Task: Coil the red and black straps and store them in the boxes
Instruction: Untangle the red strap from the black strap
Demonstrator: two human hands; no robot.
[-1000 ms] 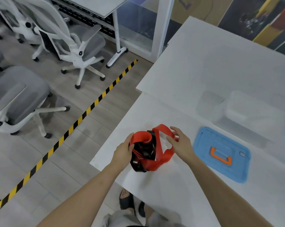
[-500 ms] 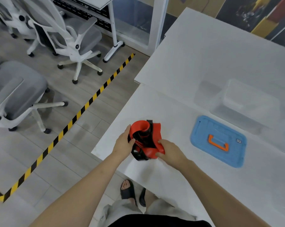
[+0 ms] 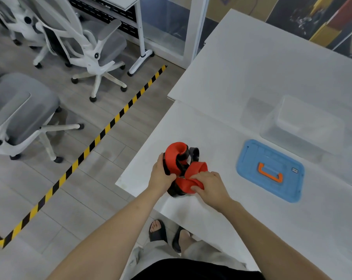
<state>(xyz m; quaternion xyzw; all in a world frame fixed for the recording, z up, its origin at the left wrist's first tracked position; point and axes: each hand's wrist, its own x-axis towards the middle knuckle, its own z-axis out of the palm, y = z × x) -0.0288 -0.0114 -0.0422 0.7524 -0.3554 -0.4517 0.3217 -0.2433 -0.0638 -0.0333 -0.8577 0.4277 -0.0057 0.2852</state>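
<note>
Standing at the near corner of the white surface (image 3: pixel 221 126), the person holds a bundle of red and black straps (image 3: pixel 181 168) just above it with both hands. The left hand (image 3: pixel 161 176) grips the bundle's left side, fingers curled round the black webbing and thumb pressed on the red. The right hand (image 3: pixel 209 184) pinches a folded red loop at the bundle's lower right between thumb and fingers. One red coil curls up at the top, a black loop beside it. To the right lies a blue lid (image 3: pixel 270 170) with an orange handle (image 3: pixel 269 174), flat on the surface, and beyond it stands a clear plastic box (image 3: pixel 304 122), open.
</note>
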